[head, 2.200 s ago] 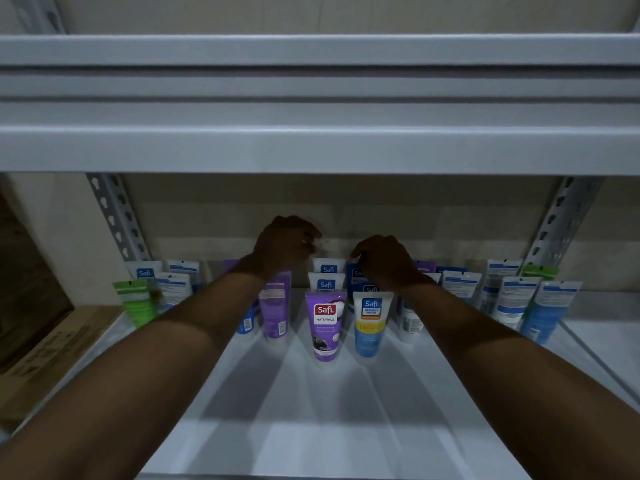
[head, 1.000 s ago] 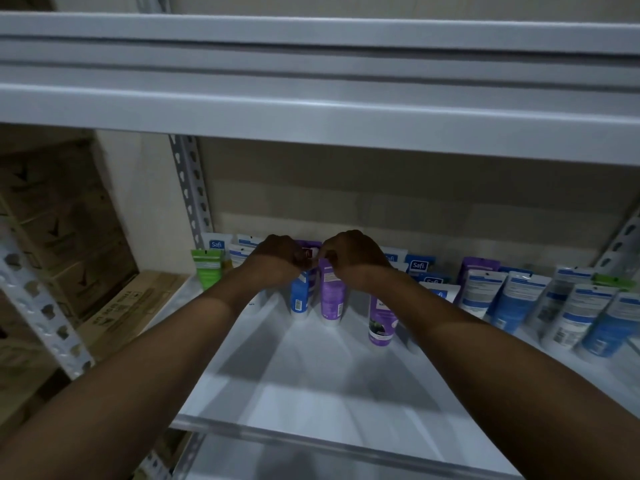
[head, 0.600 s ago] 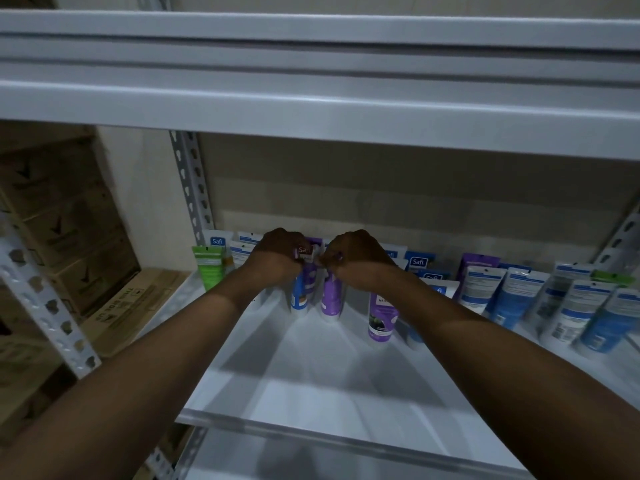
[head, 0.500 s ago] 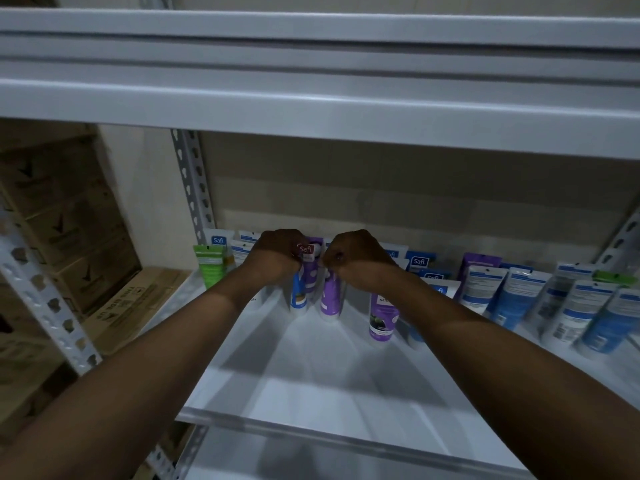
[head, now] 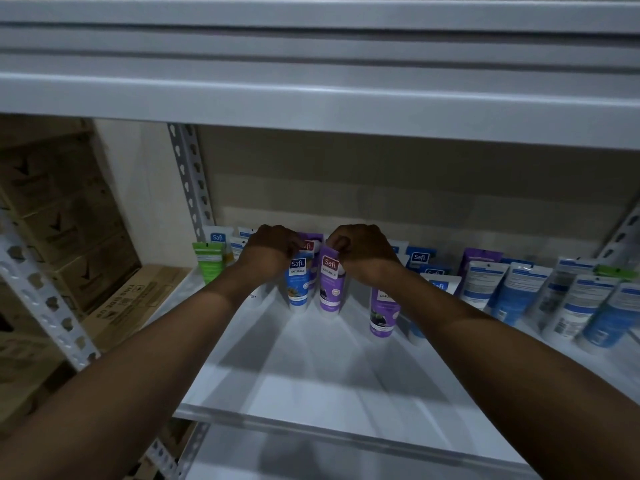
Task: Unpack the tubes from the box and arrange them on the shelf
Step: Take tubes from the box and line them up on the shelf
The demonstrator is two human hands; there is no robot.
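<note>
Grey metal shelf in a dim storeroom is sitting under a thick grey upper beam, with brown cardboard boxes stacked off to the left. You are reaching both arms in deep. Your left hand is curling over and pinching the crimped top of a blue-and-white plastic tube with a Safi label. Your right hand is pinching the top of a purple plastic tube just beside it. Both tubes are standing cap-down on the shelf, touching or nearly so.

You are likely squaring this pair into the row, so be keeping them upright and labels forward. Be easing each cap flat onto the shelf before letting go. Be watching your right wrist, which is passing just above another purple tube standing further forward. More blue-and-white tubes are lining the right side and a green tube is standing at far left. The unpacking box is not identifiable here.

Versus 2.2 s ago, your view is turning left: the cardboard boxes are now showing. Your hands are working further left along the row, no longer at the back-centre tubes. Versus 0.5 s ago, grips and tubes are looking unchanged.
</note>
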